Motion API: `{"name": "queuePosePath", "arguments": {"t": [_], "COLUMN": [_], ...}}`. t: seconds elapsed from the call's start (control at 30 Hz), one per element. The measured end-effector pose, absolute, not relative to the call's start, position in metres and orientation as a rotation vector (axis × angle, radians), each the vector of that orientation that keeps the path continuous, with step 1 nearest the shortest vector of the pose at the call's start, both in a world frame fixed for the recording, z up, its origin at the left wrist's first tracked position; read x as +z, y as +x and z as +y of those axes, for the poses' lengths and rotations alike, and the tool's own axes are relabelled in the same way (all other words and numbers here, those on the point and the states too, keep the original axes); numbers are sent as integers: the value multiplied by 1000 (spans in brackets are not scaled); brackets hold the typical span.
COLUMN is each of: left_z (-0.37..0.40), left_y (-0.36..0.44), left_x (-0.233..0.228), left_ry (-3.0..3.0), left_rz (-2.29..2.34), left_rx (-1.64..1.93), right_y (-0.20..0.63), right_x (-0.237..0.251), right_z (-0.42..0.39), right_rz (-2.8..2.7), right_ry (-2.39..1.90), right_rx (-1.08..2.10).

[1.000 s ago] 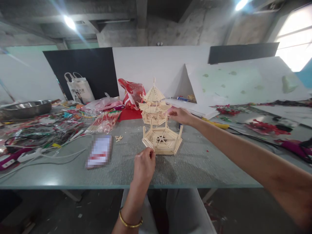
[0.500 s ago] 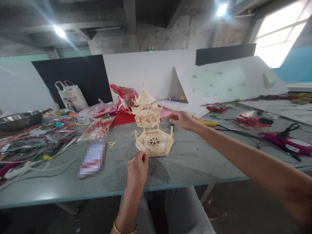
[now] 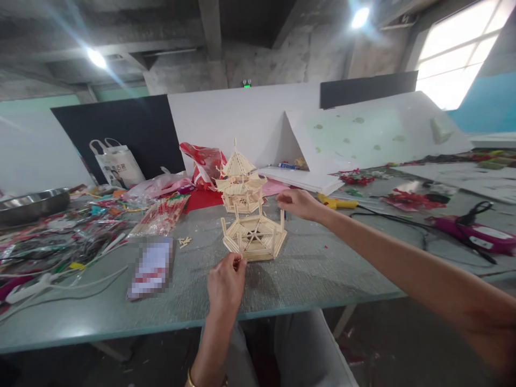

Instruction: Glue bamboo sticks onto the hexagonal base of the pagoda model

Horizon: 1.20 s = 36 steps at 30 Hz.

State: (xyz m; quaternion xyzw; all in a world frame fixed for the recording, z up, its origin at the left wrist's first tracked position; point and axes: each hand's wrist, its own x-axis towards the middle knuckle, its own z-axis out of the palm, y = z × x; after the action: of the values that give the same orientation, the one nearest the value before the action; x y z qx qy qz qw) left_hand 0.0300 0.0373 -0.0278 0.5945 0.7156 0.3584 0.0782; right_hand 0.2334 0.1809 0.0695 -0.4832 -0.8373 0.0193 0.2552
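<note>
On the grey-green tabletop (image 3: 306,274), moving from the left past the blurred white card (image 3: 151,267), the left hand (image 3: 226,284) sits at the near edge of the hexagonal pale wooden stick base (image 3: 255,238), fingertips pinched shut on what looks like a small stick piece against the near corner post, though the piece itself is too small to make out. Over to the right, the right hand (image 3: 299,203) hovers loosely curled beside the far corner post, holding nothing I can see, with the finished two-tier stick pavilion (image 3: 240,183) standing just behind the base. It reads as a fitting step on the rim, and the next move calls for a steady base and fine alignment.
</note>
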Motion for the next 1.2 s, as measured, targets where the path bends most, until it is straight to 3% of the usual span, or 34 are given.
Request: {"name": "queuePosePath", "arguments": {"t": [0.23,0.53,0.9,1.2], "left_z": [41,41,42,43], "left_y": [26,25,26,24], "left_x": [-30,-30,-26,-30], "left_ry": [1761,1719,1696,1713], "left_rz": [2095,2027,2024,1999], "left_rx": [1099,1137,1125,1169], "right_y": [233,205,187,184], "right_x": [72,67,35,112], "right_z": [171,98,79,164], "right_rz": [-2232,-2361,-2527,-2233], "right_ry": [-1258,-702,-728,-1112], "right_rx": [2,-103,34,-25]}}
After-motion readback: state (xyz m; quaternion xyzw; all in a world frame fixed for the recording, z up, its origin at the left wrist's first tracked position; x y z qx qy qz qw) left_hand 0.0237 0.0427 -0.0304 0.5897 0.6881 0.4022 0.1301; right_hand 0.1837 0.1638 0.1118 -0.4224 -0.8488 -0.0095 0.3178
